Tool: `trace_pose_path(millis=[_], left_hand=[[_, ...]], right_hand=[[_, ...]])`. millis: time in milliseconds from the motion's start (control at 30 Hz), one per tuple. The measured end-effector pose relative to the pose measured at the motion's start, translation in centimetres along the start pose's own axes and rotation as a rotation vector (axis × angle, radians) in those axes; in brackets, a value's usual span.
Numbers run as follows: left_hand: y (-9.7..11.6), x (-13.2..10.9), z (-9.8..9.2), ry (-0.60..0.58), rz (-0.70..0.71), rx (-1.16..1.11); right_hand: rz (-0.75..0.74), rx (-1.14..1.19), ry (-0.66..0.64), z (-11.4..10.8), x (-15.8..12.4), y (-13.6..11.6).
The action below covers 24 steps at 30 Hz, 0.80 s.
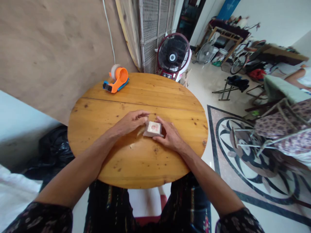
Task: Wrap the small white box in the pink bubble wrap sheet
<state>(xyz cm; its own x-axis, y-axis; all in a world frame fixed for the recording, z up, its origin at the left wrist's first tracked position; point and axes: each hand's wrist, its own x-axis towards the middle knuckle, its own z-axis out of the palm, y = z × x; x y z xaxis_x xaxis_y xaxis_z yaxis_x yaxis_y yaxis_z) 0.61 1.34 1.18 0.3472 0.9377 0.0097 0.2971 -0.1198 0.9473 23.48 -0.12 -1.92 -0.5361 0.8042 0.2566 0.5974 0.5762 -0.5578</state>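
A small whitish block with a red print (154, 127), wrapped in clear plastic, lies on the round wooden table (136, 161). My right hand (170, 134) clasps its right side, the index finger at the far edge and the thumb at the near edge. At the block's far left corner is my left hand (133, 121), fingers extended and slightly apart from the thumb. The left thumb tip is close to the wrapper; whether it touches I cannot tell. An orange and blue tape dispenser (119, 79) with a roll of clear tape stands at the table's far left.
Behind the table stands a dark red fan (173, 55). A brown board (60, 48) leans along the left, above a black plastic bag (54, 145). To the right are a folding stool (227, 89), a chair with patterned cloth (279, 123) and part of another person's arm (295, 77).
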Motion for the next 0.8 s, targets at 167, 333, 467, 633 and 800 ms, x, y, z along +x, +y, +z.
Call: trace_pose_path(millis=[167,333,467,633,800], left_hand=[[-0.5,0.3,1.8,0.055,-0.008,-0.058],[-0.7,0.4,2.4,0.054,-0.021,-0.083],[-0.4,0.4,2.5,0.046,-0.022,-0.037],[-0.5,0.6,2.6,0.078,-0.03,0.081],[-0.5,0.7,2.4,0.057,-0.017,0.054]], right_hand=[[-0.014,0.0,0.011,0.0,0.0,-0.1],[0.013,-0.014,0.013,0.1,0.0,0.0],[0.01,-0.022,0.017,0.2,0.0,0.0],[-0.003,-0.028,0.004,0.2,0.0,-0.2],[0.012,-0.037,0.005,0.2,0.0,-0.2]])
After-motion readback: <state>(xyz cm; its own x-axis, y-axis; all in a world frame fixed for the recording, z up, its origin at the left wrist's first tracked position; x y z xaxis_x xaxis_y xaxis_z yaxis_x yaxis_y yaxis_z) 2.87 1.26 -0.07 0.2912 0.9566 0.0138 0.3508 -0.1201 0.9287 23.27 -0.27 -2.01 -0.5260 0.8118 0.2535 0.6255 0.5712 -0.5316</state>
